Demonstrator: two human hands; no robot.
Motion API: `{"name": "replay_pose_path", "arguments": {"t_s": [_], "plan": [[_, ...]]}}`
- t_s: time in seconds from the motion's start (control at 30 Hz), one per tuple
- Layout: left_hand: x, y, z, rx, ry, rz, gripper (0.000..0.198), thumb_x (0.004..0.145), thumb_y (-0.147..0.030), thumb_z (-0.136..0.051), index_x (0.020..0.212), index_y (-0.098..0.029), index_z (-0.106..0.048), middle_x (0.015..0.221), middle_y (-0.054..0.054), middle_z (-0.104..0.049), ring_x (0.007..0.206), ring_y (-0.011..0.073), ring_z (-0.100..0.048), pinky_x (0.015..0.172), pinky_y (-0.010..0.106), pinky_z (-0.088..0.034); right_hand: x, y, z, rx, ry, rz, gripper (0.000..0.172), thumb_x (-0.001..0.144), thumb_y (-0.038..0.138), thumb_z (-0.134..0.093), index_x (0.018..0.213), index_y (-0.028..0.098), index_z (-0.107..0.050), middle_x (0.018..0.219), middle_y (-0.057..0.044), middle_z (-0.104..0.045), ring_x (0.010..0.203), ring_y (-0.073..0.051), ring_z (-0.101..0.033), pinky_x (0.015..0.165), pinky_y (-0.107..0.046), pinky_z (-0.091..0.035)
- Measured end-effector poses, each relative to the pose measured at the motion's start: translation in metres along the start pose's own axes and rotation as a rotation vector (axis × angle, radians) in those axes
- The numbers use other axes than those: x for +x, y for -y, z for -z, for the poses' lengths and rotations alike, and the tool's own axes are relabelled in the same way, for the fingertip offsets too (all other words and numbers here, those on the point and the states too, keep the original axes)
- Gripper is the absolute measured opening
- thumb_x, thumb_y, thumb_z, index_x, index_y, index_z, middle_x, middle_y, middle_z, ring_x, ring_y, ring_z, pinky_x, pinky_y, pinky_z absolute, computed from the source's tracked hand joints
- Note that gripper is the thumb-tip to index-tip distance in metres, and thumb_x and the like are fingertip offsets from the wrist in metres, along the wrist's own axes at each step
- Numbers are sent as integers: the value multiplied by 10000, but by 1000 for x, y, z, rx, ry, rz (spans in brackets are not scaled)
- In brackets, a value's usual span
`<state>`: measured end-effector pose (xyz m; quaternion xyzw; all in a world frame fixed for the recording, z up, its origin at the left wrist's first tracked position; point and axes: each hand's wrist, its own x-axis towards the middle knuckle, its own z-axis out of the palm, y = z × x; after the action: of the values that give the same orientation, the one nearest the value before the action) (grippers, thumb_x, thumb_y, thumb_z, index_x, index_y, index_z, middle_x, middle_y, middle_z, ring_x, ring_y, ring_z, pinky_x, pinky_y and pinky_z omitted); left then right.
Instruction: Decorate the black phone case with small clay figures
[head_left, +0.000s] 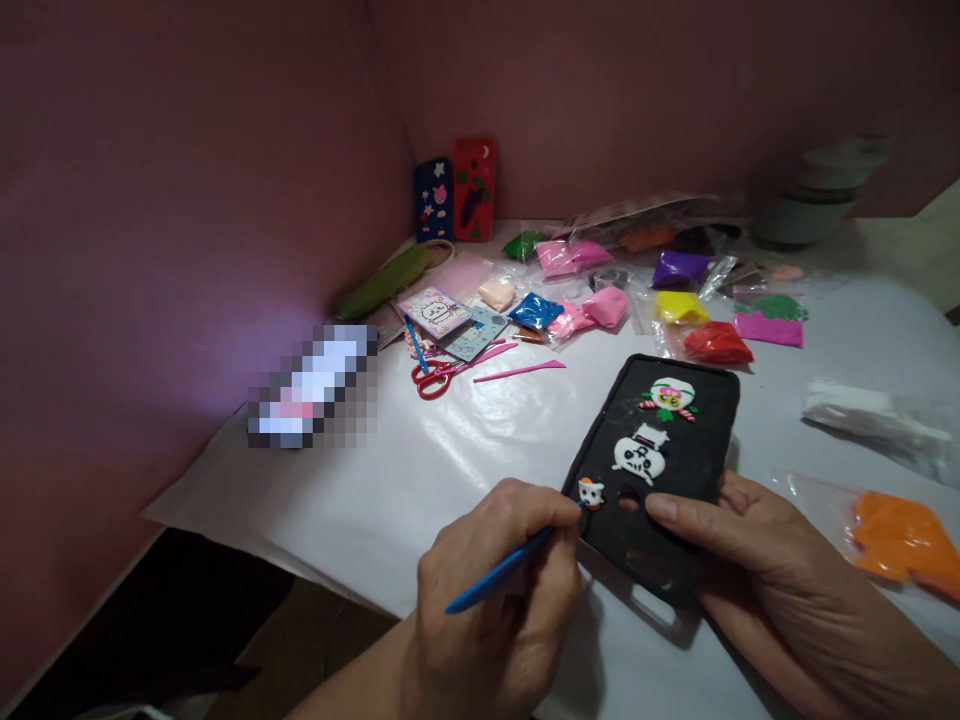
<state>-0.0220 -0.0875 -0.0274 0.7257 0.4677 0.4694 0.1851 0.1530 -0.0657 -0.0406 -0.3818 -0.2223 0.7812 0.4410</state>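
My right hand (772, 570) grips a black phone case (682, 470) from its right side, thumb on the front and the other fingers behind it. White clay figures decorate the case: one with green and pink parts (670, 398) at the top, a white face (639, 458) in the middle, and a small white and orange figure (591, 494) at the left edge. Pinched in my left hand (502, 580) is a blue clay modelling tool (499, 578), its tip at the small figure. Some of the left fingers are hidden behind the hand.
Red-handled scissors (431, 380), a pink modelling tool (519, 371) and small cards (435, 310) lie left of centre. Several bags of coloured clay are spread behind, with orange clay (904, 540) at right. Two decorated cases (474, 190) lean on the wall. A blurred-out screen (311, 385) stands left.
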Motion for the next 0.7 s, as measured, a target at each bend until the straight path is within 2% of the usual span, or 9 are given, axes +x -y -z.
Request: {"name": "replay_pose_path", "arguments": {"t_s": [0.5,0.7], "plan": [[-1,1,0,-31,1,16,185,826,-24,-497,888,-180,-576,694,3,-613,498,73,-520,428,199,-399,0,1,-1,-32,13,-10,178,744,293,-719,920,303,-743,1012,-43,-745,979,-340,-662,971,-525,-482],[-1,1,0,-37,5,14,190,829,-23,-502,906,-182,-573,711,1,-610,500,67,-520,428,196,-396,0,-1,1,14,3,-5,204,756,249,-716,949,310,-739,1019,-27,-743,980,-323,-667,930,-490,-518]]}}
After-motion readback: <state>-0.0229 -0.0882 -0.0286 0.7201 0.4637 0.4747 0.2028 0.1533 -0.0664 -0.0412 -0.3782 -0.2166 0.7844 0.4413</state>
